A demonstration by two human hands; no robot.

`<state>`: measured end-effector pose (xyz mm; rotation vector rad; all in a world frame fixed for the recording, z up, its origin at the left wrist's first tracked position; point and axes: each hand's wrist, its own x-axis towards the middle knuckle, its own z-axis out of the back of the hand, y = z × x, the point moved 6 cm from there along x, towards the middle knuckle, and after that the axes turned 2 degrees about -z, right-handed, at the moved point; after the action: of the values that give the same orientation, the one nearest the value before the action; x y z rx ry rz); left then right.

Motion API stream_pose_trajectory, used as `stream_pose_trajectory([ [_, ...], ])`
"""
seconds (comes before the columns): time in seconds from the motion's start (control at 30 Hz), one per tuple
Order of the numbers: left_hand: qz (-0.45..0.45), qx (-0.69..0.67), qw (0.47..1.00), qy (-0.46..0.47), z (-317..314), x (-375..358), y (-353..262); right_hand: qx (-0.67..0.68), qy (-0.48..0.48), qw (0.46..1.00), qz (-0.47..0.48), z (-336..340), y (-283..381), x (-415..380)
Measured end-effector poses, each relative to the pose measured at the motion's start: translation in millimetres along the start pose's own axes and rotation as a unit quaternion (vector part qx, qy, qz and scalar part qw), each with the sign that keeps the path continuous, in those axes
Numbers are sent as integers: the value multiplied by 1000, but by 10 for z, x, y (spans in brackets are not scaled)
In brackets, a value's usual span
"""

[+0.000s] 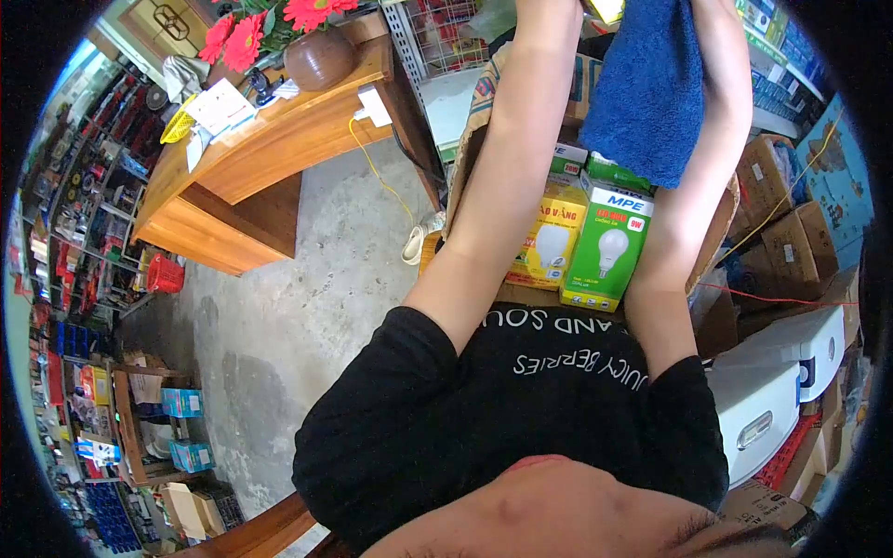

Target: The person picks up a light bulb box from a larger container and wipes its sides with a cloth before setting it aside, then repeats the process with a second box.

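Both my forearms reach up past the top edge, so my left hand and my right hand are out of view. A dark blue cloth (646, 93) hangs down between the arms, against my right forearm (702, 177). Part of a yellow box (606, 9) shows at the top edge beside the cloth. Below, a cardboard carton (465, 172) holds bulb boxes: a green MPE bulb box (595, 256) marked 9W and a yellow bulb box (549, 237), both upright. My left forearm (507, 158) passes over the carton's left side.
To the left stands a wooden desk (270, 139) with a flower vase (321, 60) and a yellow cord (377, 172). Stocked shelves (84, 242) line the far left. Cardboard boxes (795, 251) and a white appliance (763, 418) stand at the right.
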<state>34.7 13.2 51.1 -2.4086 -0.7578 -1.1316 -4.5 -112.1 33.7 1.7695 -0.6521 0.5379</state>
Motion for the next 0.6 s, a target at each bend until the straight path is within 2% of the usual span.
stream_pose_trajectory([
  [0.6, -2, 7, 1000, 4, 9, -3, 2, -36, -22, 999, 8, -11, 50, -41],
])
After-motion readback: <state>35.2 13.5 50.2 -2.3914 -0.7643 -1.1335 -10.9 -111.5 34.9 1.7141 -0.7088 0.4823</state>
